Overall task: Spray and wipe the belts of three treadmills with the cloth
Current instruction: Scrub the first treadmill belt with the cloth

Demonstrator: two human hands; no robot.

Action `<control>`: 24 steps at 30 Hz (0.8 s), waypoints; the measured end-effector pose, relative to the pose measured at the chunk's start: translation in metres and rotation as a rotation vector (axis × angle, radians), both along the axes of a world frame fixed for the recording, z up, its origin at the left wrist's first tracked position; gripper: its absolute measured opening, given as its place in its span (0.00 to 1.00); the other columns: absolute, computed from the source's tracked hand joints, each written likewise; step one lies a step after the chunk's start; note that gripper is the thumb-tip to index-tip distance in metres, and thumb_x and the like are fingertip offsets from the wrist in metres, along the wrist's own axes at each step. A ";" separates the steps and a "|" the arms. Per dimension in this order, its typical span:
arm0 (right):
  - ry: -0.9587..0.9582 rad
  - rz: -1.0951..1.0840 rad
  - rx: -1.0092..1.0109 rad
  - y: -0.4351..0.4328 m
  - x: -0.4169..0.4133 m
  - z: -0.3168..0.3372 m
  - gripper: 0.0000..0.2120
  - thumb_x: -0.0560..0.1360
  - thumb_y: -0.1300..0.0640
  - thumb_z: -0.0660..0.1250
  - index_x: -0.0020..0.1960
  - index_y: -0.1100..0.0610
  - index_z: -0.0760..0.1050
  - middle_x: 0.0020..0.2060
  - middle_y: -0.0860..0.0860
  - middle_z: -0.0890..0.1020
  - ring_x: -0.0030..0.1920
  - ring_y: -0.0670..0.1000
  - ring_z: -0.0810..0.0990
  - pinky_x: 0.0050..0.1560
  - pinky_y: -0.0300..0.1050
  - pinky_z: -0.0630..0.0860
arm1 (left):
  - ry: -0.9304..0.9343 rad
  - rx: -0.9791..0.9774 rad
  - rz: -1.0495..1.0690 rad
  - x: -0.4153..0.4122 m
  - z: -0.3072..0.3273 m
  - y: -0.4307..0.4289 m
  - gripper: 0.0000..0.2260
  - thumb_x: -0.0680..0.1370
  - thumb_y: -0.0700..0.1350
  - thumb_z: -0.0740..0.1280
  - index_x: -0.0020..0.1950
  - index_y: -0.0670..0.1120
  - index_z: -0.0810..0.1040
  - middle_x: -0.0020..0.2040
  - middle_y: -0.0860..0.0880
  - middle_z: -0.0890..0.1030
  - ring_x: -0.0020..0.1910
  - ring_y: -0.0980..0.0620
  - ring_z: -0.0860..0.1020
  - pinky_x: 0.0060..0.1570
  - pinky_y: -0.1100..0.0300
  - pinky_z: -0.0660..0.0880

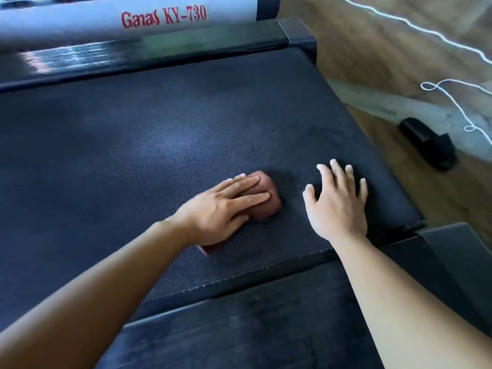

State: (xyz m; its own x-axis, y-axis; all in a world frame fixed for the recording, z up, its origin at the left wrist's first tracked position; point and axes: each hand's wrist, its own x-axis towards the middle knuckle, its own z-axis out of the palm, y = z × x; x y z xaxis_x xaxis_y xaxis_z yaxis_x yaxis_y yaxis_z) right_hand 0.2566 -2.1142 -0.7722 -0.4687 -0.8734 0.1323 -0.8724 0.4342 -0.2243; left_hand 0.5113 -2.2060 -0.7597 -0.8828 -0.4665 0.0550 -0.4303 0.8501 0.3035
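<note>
Cloth [269,201]: brown, bunched into a pad, lies under the left grip [221,211]. Fingers straight and together, pressing it flat onto the belt [159,129]; no pinch. Right grip [338,203] spread, fingers apart, resting bare on the belt just beside the cloth, holding nothing.

Position: cloth near the belt's near edge, toward its right end; right grip closer to the near right corner.

Handling, as judged: cloth soft, light, limp. Likely to crumple and drag on the ribbed belt, so flat palm pressure from above suits better than an edge pinch. Belt looks firm, grippy, not fragile.

Counts: one cloth, one belt in view, two hands. No spray bottle visible.

Outward: grey cover [133,20] with red lettering along the belt's far edge; black side rail [239,328] along the near edge; on the floor [372,49] beyond the right end, one black sandal [428,143] and one white cord [452,102].
</note>
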 end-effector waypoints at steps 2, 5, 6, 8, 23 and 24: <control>-0.008 0.001 0.003 0.000 -0.001 0.000 0.26 0.79 0.45 0.56 0.75 0.51 0.63 0.78 0.52 0.61 0.78 0.58 0.54 0.76 0.63 0.49 | 0.016 -0.010 -0.043 -0.016 0.000 0.016 0.24 0.80 0.53 0.57 0.77 0.55 0.67 0.80 0.46 0.61 0.79 0.45 0.58 0.77 0.49 0.57; -0.011 -0.001 -0.003 -0.001 0.000 0.001 0.26 0.79 0.45 0.57 0.75 0.51 0.63 0.78 0.52 0.61 0.78 0.58 0.54 0.76 0.63 0.49 | 0.044 -0.026 -0.146 -0.008 -0.002 0.042 0.23 0.80 0.51 0.59 0.76 0.55 0.69 0.80 0.47 0.62 0.79 0.46 0.59 0.78 0.50 0.58; -0.010 -0.001 -0.007 -0.001 0.000 0.001 0.26 0.79 0.45 0.57 0.75 0.51 0.64 0.78 0.52 0.61 0.78 0.58 0.55 0.76 0.63 0.49 | 0.047 -0.031 -0.174 0.001 -0.003 0.047 0.23 0.81 0.51 0.59 0.76 0.56 0.68 0.80 0.48 0.61 0.80 0.47 0.58 0.78 0.51 0.57; -0.013 -0.002 -0.014 -0.001 0.000 0.000 0.26 0.79 0.45 0.58 0.74 0.51 0.64 0.77 0.53 0.62 0.78 0.58 0.55 0.76 0.63 0.49 | 0.048 -0.031 -0.193 0.020 -0.005 0.047 0.23 0.81 0.51 0.60 0.77 0.57 0.66 0.80 0.49 0.60 0.80 0.49 0.57 0.78 0.52 0.56; -0.014 -0.003 -0.019 -0.001 0.001 0.001 0.26 0.78 0.46 0.61 0.74 0.52 0.66 0.77 0.53 0.63 0.78 0.59 0.57 0.76 0.63 0.50 | 0.086 0.064 0.166 -0.056 0.004 0.015 0.25 0.81 0.49 0.64 0.78 0.58 0.63 0.81 0.51 0.56 0.81 0.48 0.52 0.79 0.58 0.47; -0.015 -0.003 -0.019 -0.001 0.001 0.001 0.26 0.78 0.46 0.61 0.74 0.52 0.66 0.77 0.53 0.63 0.78 0.59 0.57 0.76 0.63 0.50 | 0.080 0.054 0.119 -0.051 0.001 0.021 0.25 0.81 0.51 0.62 0.78 0.58 0.63 0.81 0.50 0.57 0.81 0.48 0.53 0.79 0.54 0.50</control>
State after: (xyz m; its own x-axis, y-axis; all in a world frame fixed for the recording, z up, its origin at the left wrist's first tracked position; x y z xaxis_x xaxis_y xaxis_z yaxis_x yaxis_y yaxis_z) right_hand 0.2575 -2.1154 -0.7709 -0.4731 -0.8696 0.1414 -0.8677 0.4322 -0.2454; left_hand 0.4606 -2.1853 -0.7582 -0.8149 -0.5718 0.0949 -0.4997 0.7761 0.3847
